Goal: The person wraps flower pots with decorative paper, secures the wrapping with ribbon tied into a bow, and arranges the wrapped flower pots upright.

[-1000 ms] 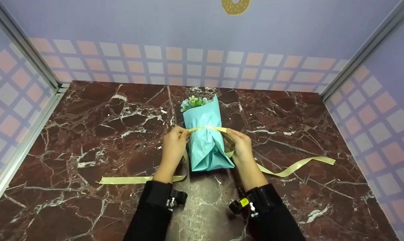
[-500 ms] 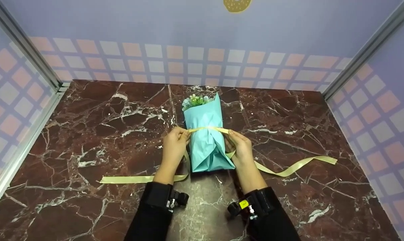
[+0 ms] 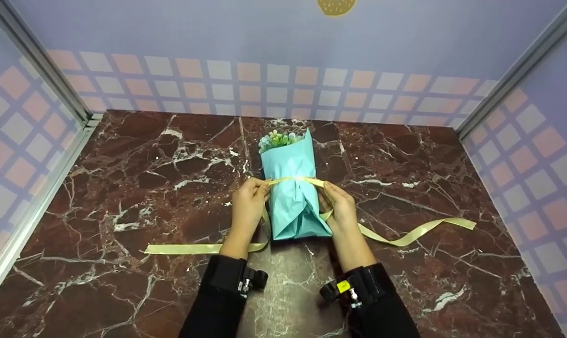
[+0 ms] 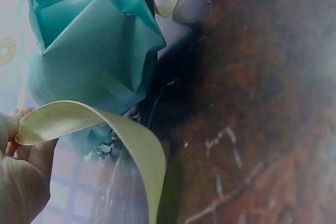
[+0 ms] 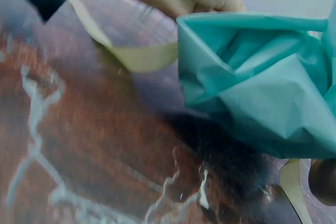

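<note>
A bouquet in turquoise wrapping paper (image 3: pixel 290 206) lies on the table, with small blue and yellow-green flowers (image 3: pixel 276 139) showing at its far end. A pale yellow ribbon (image 3: pixel 296 178) runs across the paper's middle, where the paper is gathered. On the bouquet's left side, my left hand (image 3: pixel 249 202) pinches the ribbon between thumb and fingers. My right hand (image 3: pixel 340 206) pinches it on the other side, its lower fingers partly hidden by the paper. In the left wrist view, a ribbon length (image 4: pixel 131 140) loops down from the left hand (image 4: pixel 26 171).
One ribbon tail (image 3: pixel 184 249) stretches leftward over the dark red marbled table (image 3: pixel 137 188); another tail (image 3: pixel 415 234) curls out to the right. Lilac walls with a checked border (image 3: pixel 274 89) enclose the table at the back and sides.
Both hands keep their pinch on the ribbon, with almost no movement. The whole head view shifts slightly.
</note>
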Tool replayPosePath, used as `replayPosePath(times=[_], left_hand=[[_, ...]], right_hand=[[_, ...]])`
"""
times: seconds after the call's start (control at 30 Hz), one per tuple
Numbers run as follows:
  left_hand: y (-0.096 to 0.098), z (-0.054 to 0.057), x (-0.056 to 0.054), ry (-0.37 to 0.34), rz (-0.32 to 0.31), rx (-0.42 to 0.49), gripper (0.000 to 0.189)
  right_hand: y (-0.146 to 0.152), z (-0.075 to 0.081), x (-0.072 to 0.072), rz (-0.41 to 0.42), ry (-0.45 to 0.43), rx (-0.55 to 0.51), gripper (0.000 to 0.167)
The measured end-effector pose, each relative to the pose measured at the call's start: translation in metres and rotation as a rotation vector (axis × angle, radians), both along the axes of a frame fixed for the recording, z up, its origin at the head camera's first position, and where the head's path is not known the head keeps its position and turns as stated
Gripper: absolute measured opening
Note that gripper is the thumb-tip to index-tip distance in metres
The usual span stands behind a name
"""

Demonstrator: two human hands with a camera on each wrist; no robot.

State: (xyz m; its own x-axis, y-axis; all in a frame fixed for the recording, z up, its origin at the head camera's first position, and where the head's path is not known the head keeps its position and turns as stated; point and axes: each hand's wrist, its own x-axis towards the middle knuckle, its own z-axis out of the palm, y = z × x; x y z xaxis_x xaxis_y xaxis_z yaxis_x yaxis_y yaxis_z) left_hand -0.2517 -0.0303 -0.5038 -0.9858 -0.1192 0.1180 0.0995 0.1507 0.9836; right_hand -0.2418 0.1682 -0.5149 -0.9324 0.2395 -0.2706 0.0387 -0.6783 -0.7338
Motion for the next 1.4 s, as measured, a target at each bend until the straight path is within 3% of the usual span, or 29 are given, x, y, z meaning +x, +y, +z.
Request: replayPosePath(times=[0.13,0.33,0.6,0.9,1.0,1.1,1.2,1.27,1.4], left_hand=[[-0.004,0.005,-0.002,-0.01,-0.043,-0.099,0.012],[-0.016,0.015,-0.008,-0.04,-0.15,-0.231,0.014],[-0.033,0.022,-0.011,0.095,-0.252,-0.474,0.014],[-0.039,0.037,-0.014,0.097,-0.432,-0.713,0.016],[-0.041,0.043,-0.016,0.06,-0.481,-0.765,0.016],[-0.045,0.048,-0.016,-0.025,-0.502,-0.718,0.018],[-0.05,0.053,-0.015,-0.118,-0.518,-0.564,0.02],[-0.051,0.057,-0.013,-0.172,-0.538,-0.41,0.022],[-0.048,0.061,-0.01,-0.305,-0.571,0.062,0.022]], right_hand=[[0.001,-0.001,-0.001,-0.007,-0.003,-0.007,0.015],[0.001,-0.004,0.0,0.0,0.002,-0.013,0.02],[-0.001,-0.006,0.005,0.036,-0.001,-0.044,0.016],[0.003,0.0,0.008,0.032,0.007,-0.052,0.029],[0.003,0.002,0.009,0.031,0.009,-0.041,0.03],[0.003,0.003,0.01,0.038,0.022,-0.022,0.03],[0.002,0.003,0.011,0.041,0.037,-0.004,0.029],[0.002,0.003,0.011,0.04,0.042,-0.002,0.028],[0.002,0.003,0.012,0.041,0.048,-0.004,0.027]])
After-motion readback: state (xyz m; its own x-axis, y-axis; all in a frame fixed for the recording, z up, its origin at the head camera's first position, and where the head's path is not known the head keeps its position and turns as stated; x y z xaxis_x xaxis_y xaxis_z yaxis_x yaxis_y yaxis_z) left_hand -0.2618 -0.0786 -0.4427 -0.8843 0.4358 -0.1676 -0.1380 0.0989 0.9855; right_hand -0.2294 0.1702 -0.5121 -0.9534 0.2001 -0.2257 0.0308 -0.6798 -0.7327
